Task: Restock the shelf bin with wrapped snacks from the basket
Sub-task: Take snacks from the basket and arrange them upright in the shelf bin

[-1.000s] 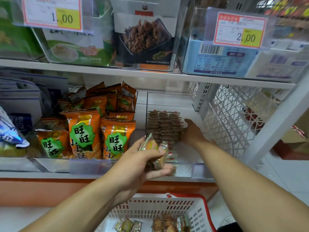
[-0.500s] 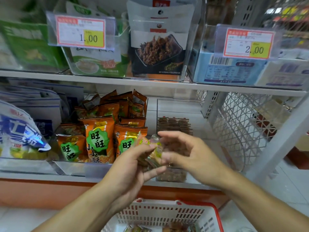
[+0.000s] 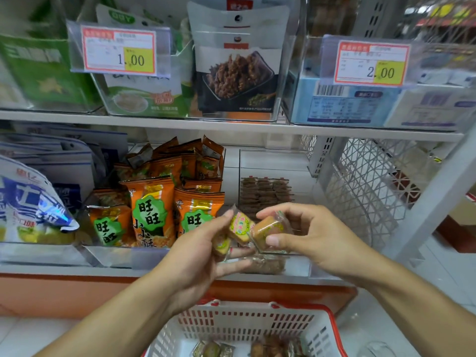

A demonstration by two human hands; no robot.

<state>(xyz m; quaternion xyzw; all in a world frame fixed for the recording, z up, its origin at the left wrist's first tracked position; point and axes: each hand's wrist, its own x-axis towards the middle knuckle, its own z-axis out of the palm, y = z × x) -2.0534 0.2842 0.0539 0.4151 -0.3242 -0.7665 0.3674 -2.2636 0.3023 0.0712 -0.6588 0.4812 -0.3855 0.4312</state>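
My left hand (image 3: 199, 256) holds a few small wrapped snacks (image 3: 238, 228) in clear wrappers, just in front of the clear shelf bin (image 3: 273, 161). My right hand (image 3: 309, 233) pinches one orange-brown wrapped snack (image 3: 268, 229) between thumb and fingers, right beside the ones in my left hand. Rows of brown wrapped snacks (image 3: 265, 193) lie stacked inside the bin behind my hands. Below, the white basket with a red rim (image 3: 257, 323) holds more wrapped snacks (image 3: 268, 347) at its bottom.
Orange snack bags (image 3: 152, 210) fill the bin to the left. A white lattice shelf panel (image 3: 360, 191) closes the right side. The shelf above carries clear bins with price tags (image 3: 118, 51) and packets. A blue and white bag (image 3: 33, 207) sits at far left.
My right hand came back out of the bin to my left hand and now pinches one snack from the bunch. The view has tilted up slightly.
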